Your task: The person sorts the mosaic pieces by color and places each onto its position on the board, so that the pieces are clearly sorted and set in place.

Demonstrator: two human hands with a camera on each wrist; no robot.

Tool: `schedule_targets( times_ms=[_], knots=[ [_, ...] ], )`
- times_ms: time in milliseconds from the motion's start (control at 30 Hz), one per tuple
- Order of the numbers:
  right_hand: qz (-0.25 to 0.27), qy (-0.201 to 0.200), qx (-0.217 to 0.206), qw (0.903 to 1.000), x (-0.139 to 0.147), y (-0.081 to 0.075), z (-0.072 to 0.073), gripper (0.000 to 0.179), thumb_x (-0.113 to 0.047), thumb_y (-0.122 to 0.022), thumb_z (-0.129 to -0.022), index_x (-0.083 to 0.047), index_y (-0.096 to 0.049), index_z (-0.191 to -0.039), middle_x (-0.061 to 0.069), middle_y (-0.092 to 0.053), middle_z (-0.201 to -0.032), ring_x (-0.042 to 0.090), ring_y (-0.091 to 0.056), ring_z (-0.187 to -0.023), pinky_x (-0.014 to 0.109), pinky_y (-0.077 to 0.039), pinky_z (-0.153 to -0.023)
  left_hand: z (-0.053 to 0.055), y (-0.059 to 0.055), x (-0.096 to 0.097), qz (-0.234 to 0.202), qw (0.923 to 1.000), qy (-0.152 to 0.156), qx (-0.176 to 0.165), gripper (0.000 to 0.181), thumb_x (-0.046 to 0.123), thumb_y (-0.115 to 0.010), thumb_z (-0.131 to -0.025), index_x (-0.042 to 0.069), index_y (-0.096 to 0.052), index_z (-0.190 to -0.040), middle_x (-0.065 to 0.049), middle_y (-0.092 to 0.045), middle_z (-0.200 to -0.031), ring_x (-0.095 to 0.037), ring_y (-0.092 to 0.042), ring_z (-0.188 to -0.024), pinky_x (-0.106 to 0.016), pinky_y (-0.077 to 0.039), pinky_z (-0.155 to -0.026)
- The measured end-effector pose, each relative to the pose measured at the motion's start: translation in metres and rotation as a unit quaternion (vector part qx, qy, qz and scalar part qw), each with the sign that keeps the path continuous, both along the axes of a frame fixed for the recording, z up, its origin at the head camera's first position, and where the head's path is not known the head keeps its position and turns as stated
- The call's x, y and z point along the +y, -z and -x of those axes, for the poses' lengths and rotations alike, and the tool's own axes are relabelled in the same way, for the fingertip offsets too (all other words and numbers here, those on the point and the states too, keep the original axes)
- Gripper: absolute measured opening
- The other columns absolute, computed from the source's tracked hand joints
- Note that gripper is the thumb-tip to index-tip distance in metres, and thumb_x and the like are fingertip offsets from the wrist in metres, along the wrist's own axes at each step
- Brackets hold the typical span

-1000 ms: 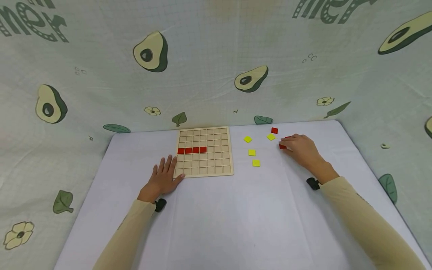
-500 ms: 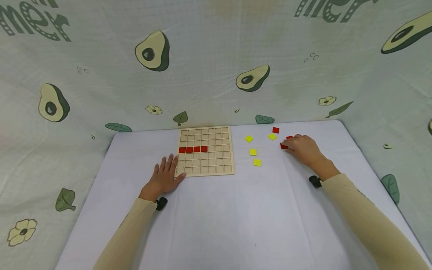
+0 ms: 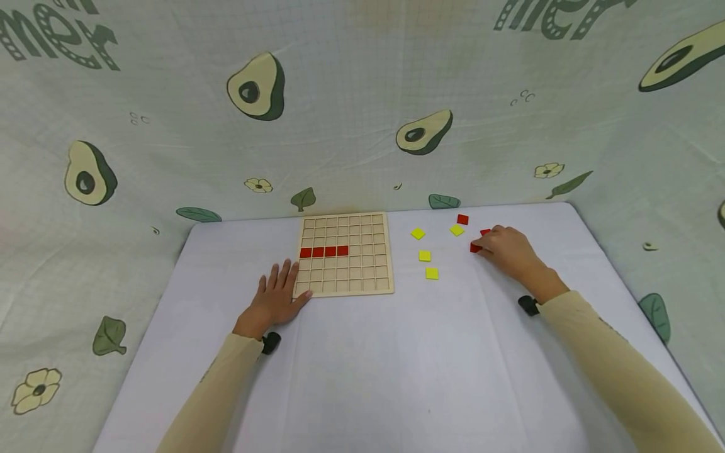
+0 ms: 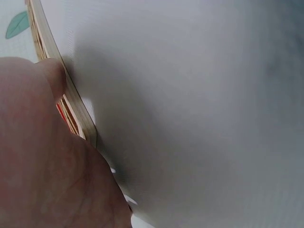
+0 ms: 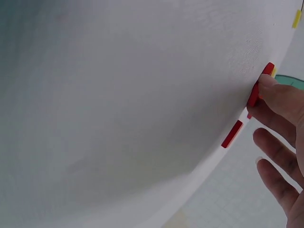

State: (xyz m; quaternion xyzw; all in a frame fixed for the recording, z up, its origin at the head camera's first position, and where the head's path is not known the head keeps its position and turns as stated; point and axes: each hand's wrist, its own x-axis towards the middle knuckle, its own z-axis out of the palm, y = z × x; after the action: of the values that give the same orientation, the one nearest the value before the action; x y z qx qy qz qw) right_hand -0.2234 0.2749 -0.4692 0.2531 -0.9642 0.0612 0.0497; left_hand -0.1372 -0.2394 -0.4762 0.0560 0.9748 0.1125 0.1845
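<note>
Being pinched between the thumb and a fingertip of the right hand is a red tile, the tips being parted only by the tile itself; two other fingers are being spread loosely away in the right wrist view. Whether the tile is being raised off the white tabletop cannot be told. In the head view it is being held at three o'clock from the gridded wooden board. At one o'clock from it, a second red tile is being partly covered by the hand, while a third red tile is being shown at eleven o'clock. Four yellow tiles are being scattered from its eight to its half past ten. On the board, a row of four red tiles is being held, reaching inward from the nine o'clock edge. By the left hand, lying flat with fingers parted at eight o'clock, the board's edge is being touched and nothing is being gripped.
</note>
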Motion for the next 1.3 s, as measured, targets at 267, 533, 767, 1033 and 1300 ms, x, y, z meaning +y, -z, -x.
schedule_targets(
  times_ms=[267, 533, 767, 1033, 1300],
  knots=[
    [-0.01, -0.015, 0.004, 0.9998, -0.001, 0.003, 0.001, 0.028, -0.001, -0.084, -0.087, 0.001, -0.08, -0.115, 0.015, -0.08, -0.105, 0.035, -0.068, -0.097, 0.05, -0.059, -0.087, 0.0, 0.006, -0.005, -0.014, 0.9998, 0.008, 0.007, 0.086, 0.049, -0.045, -0.11, -0.001, -0.006, -0.168, -0.026, 0.001, -0.176, -0.049, 0.005, -0.161, -0.068, 0.001, -0.127],
    [-0.005, -0.032, 0.002, 0.9995, -0.002, 0.0, 0.001, 0.028, -0.003, -0.083, -0.089, 0.002, -0.079, -0.117, 0.015, -0.08, -0.108, 0.037, -0.069, -0.103, 0.052, -0.057, -0.093, -0.001, 0.002, -0.003, -0.003, 1.0, 0.008, -0.001, 0.085, 0.046, -0.045, -0.11, -0.001, -0.004, -0.168, -0.025, 0.002, -0.176, -0.049, 0.005, -0.161, -0.067, 0.001, -0.127],
    [0.002, -0.048, 0.012, 0.9988, -0.01, -0.008, -0.001, 0.027, -0.002, -0.084, -0.088, 0.002, -0.08, -0.115, 0.015, -0.08, -0.105, 0.037, -0.069, -0.104, 0.052, -0.057, -0.094, -0.002, -0.004, 0.001, 0.0, 1.0, 0.005, -0.001, 0.083, 0.044, -0.046, -0.111, -0.003, -0.007, -0.168, -0.027, 0.0, -0.175, -0.05, 0.002, -0.161, -0.068, -0.002, -0.127],
    [-0.004, -0.049, 0.004, 0.9988, -0.021, -0.016, -0.002, 0.031, -0.005, -0.084, -0.09, 0.001, -0.079, -0.119, 0.016, -0.08, -0.11, 0.036, -0.069, -0.108, 0.052, -0.057, -0.096, 0.001, 0.009, -0.006, -0.01, 0.9998, 0.007, 0.015, 0.086, 0.046, -0.048, -0.109, -0.003, -0.007, -0.168, -0.027, 0.0, -0.175, -0.05, 0.003, -0.161, -0.069, 0.0, -0.126],
    [-0.007, -0.064, 0.013, 0.9979, -0.033, -0.023, 0.0, 0.034, -0.006, -0.086, -0.088, 0.0, -0.079, -0.12, 0.015, -0.08, -0.111, 0.035, -0.069, -0.109, 0.051, -0.057, -0.099, 0.003, 0.016, -0.009, -0.018, 0.9996, 0.008, 0.018, 0.087, 0.047, -0.048, -0.109, -0.002, -0.006, -0.168, -0.026, 0.001, -0.175, -0.05, 0.004, -0.161, -0.069, 0.001, -0.126]
  ],
)
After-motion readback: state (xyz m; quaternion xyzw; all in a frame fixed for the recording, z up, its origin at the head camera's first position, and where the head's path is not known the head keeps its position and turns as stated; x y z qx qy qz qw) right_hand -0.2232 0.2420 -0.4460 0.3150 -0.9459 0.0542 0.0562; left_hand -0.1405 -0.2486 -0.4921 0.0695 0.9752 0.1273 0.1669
